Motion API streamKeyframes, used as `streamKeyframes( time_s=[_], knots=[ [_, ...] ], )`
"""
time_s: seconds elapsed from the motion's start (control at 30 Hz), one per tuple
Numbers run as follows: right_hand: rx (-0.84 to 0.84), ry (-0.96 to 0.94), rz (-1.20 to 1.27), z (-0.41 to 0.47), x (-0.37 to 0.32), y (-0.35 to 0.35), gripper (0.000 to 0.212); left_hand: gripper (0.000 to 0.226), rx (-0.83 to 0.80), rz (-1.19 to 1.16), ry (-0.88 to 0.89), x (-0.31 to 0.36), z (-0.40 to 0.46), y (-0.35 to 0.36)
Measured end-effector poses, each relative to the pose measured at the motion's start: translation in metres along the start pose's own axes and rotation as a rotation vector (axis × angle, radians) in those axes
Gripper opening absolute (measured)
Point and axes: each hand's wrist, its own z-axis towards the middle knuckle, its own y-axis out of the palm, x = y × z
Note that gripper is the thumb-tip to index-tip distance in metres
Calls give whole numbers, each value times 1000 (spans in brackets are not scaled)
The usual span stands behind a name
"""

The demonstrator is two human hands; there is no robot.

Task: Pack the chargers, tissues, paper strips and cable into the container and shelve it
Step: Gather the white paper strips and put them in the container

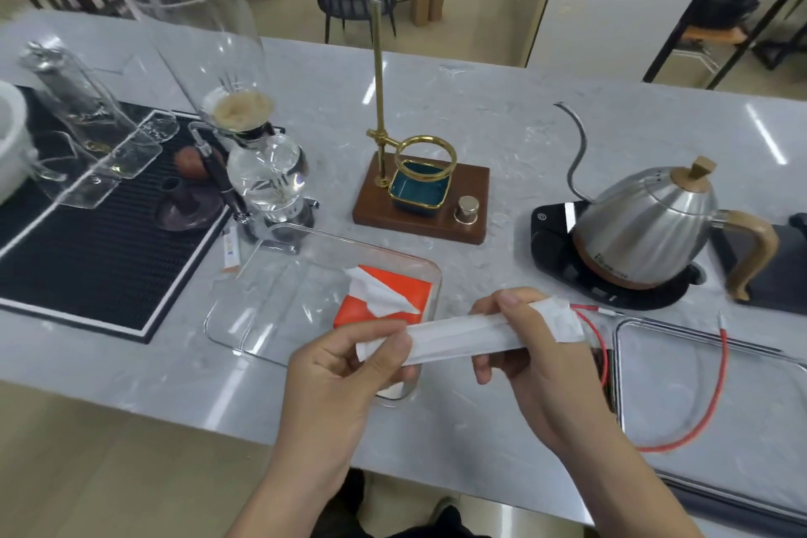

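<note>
While both hands (left (349,367), right (532,345)) pinch its ends, the white paper strip (463,339) looks long, flat.

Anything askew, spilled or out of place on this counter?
Nothing is spilled or broken. The red cable trails loose across the lid at right, and one tissue sticks up crumpled from the orange tissue pack in the container.

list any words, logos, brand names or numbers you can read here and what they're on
None can be read for certain.
Kettle: printed marking low on the body, too blurred.
Black kettle base: a small round symbol, perhaps "c", unsure.
White sachet by the drip mat: coloured print, too small.
Orange tissue pack and paper strip: no text visible.
</note>
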Motion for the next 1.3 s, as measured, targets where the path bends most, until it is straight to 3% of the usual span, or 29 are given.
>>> streamKeyframes(
  time_s=[0.27,0.43,0.7,0.93,1.3],
  knots=[
    [-23,70,2,10,12,40,27,11,-5,-23,-20,22,27,-47],
    [-8,69,-40,15,19,62,9,11,-46,57,-9,37,49,-85],
    [33,7,-290,23,33,83,6,22,-147,231,-1,47,84,-126],
    [42,24,-474,27,44,90,5,14,-422,416,6,61,116,-150],
    [80,8,-643,37,60,96,6,39,-938,1151,183,63,164,-154]
  ],
)
